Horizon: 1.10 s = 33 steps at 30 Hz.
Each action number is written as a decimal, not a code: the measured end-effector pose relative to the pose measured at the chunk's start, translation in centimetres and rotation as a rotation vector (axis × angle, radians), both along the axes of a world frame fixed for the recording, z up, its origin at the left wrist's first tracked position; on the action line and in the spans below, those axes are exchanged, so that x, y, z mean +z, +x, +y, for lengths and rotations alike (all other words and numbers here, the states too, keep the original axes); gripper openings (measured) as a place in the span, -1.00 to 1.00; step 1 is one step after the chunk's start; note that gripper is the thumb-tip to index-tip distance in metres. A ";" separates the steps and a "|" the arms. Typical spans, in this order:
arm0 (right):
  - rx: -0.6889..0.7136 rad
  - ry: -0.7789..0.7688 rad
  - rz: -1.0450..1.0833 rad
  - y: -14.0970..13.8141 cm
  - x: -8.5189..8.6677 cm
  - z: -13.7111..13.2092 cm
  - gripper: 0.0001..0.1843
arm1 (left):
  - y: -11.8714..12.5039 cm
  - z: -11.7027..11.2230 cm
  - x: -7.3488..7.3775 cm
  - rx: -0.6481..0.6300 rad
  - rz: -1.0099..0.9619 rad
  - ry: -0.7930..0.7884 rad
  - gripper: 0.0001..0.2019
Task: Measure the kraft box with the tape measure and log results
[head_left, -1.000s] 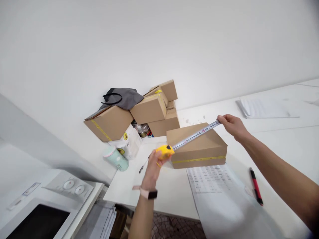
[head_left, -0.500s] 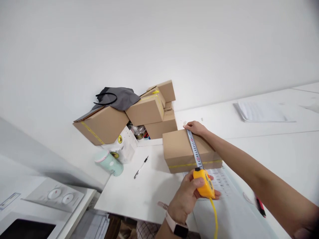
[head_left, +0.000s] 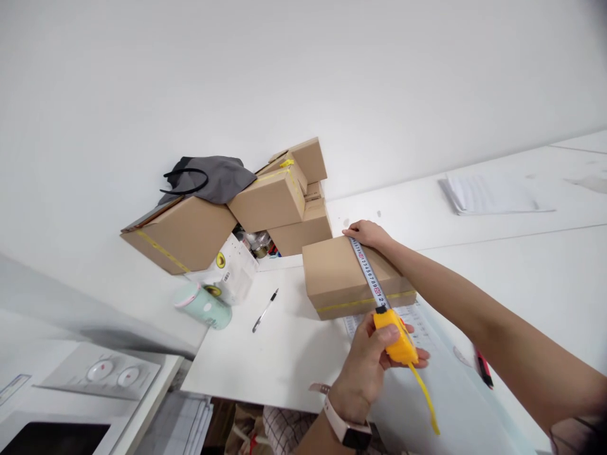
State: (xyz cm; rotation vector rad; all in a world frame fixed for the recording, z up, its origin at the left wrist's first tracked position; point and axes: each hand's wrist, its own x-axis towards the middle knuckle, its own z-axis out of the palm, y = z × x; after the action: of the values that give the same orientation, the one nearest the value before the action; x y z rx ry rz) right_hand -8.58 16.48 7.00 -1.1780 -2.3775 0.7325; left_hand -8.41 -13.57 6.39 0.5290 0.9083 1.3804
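A closed cardboard box (head_left: pixel 334 268) with a strip of yellow tape lies on the white desk in front of me. My left hand (head_left: pixel 367 360), with a pale pink watch on its wrist, grips a yellow tape measure (head_left: pixel 396 335) at the box's near side. The metal blade (head_left: pixel 368 275) runs out across the box top to the far edge. There my right hand (head_left: pixel 367 234) pinches the blade's end against the box; its fingertips are partly hidden. A yellow strap (head_left: pixel 427 398) hangs from the tape measure's case.
Stacked cardboard boxes (head_left: pixel 265 202) and a grey cloth bag (head_left: pixel 213 180) stand at the back left. A mint tumbler (head_left: pixel 203 306) and a pen (head_left: pixel 264 311) lie nearer. Papers (head_left: pixel 493 193) are at the back right, a red-and-black cutter (head_left: pixel 484 368) at right, a microwave (head_left: pixel 99 373) at lower left.
The whole view has shifted slightly. My left hand has tilted the tape measure a little and its strap swings to the right. Both hands keep their hold, and the blade still spans the box.
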 end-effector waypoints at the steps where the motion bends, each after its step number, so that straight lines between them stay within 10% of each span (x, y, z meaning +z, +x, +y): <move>1: -0.003 -0.005 0.009 0.0 0.0 -0.1 -0.62 | 0.2 0.0 -0.1 0.006 -0.001 0.002 -0.42; 9: -0.014 -0.132 0.229 0.1 0.9 -0.4 -0.55 | 0.2 0.0 -0.6 -0.005 0.054 0.026 -0.45; 14: -0.074 -0.206 0.552 5.5 1.9 -1.3 -0.26 | -3.9 -3.7 -0.6 0.180 0.288 0.152 -0.33; 18: -0.287 -0.273 0.746 12.1 -1.6 -5.1 -0.27 | -8.0 -5.4 -2.0 0.446 0.450 0.089 -0.32; 23: -0.219 -0.242 0.529 15.0 -5.0 -10.1 -0.26 | -10.6 -3.8 -3.0 0.419 0.412 0.071 -0.40; 33: -0.328 0.066 0.383 12.4 1.6 -7.5 -0.58 | -12.6 -0.8 1.7 0.374 0.466 0.218 -0.40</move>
State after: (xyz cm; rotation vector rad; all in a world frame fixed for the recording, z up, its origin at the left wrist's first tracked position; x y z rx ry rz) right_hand 3.85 8.98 8.59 -1.2330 -1.8284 0.6900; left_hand -20.99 -14.35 8.06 0.9055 1.2860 1.7433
